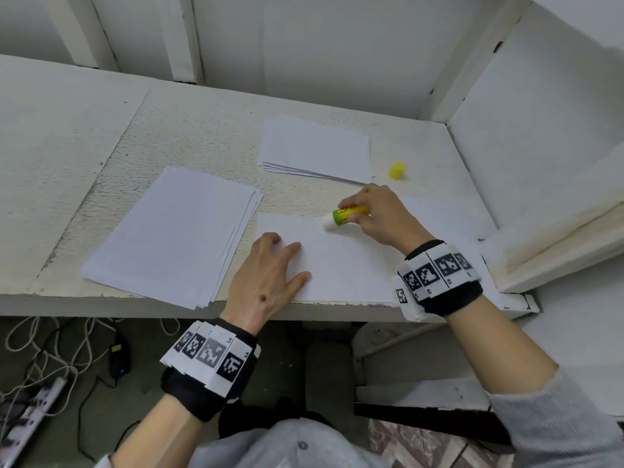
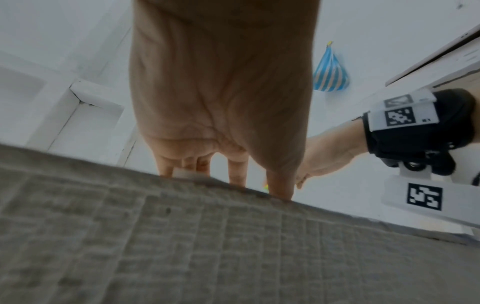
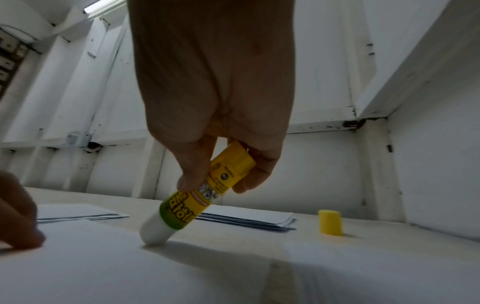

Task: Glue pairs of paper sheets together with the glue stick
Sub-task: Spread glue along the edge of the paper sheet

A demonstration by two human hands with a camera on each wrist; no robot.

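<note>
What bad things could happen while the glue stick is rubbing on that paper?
1. The glue stick, held by the right hand, touches near the far edge of the sheet; it might slip off and smear the table.
2. The left hand only presses the sheet's left part, so the paper could wrinkle or slide.
3. The yellow cap stands loose by the right hand; a bump could knock it over.

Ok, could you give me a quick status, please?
Left hand flat, pinning sheet. Right hand grips glue stick, tip on sheet. Cap off, nothing blocking.
</note>
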